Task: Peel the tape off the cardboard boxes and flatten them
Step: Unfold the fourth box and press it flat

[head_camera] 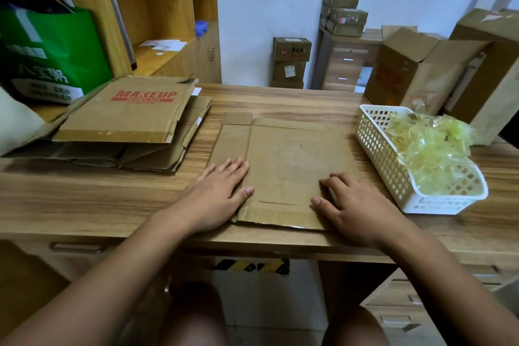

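Head view: a flattened box [286, 160] lies on a wooden desk [112, 199], directly under both hands; the left hand [222, 191] presses its left part with straight fingers, palm down; the right hand [356, 208] rests flat on its lower right corner, fingers spread, gripping nothing; just right of the right hand a white basket [382, 149] holds crumpled yellowish tape [432, 149]; beyond the basket stands an open box [407, 70], its contents hidden; left of the left hand, beyond it, a stack [126, 112] of flattened boxes; a green bag [50, 50] behind the stack.
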`<state>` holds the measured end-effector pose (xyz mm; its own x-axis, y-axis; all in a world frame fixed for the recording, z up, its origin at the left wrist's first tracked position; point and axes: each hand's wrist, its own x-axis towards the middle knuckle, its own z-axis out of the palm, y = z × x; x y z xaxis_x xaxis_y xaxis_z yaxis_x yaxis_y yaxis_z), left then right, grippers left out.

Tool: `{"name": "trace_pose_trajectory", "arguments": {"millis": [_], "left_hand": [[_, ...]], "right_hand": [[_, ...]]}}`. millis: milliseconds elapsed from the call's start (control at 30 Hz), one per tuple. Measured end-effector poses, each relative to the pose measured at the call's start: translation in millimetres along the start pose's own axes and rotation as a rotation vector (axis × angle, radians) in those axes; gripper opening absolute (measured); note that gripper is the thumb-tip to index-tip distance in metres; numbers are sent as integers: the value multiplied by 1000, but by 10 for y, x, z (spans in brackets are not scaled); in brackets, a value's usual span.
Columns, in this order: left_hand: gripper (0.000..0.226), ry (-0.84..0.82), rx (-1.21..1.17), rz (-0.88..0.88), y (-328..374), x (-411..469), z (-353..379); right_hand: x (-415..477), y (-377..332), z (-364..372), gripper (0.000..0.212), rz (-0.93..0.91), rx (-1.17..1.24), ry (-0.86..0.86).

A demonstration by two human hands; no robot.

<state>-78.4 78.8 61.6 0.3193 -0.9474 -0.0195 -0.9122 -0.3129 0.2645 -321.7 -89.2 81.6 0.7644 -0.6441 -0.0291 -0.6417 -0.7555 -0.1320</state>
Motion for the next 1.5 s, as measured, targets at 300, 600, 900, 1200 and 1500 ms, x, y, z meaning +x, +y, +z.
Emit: {"name": "trace_pose_trajectory", "arguments": {"millis": [300,600,900,1200,1500], "left_hand": [[66,11,72,-32,56,-83,20],[64,-1,-2,-107,117,-108,-15],[39,428,-960,-403,26,-283,-228],[49,390,-1315,-358,175,-386,-311],[52,454,-1118,-245,106,-711,-709]], "right_hand": [[122,60,129,68,27,8,-73],[110,52,142,66,38,26,-59],[43,88,64,83,340,277,115],[-79,36,-30,84,372,325,169],[-197,-225,-257,102,300,573,246]]}}
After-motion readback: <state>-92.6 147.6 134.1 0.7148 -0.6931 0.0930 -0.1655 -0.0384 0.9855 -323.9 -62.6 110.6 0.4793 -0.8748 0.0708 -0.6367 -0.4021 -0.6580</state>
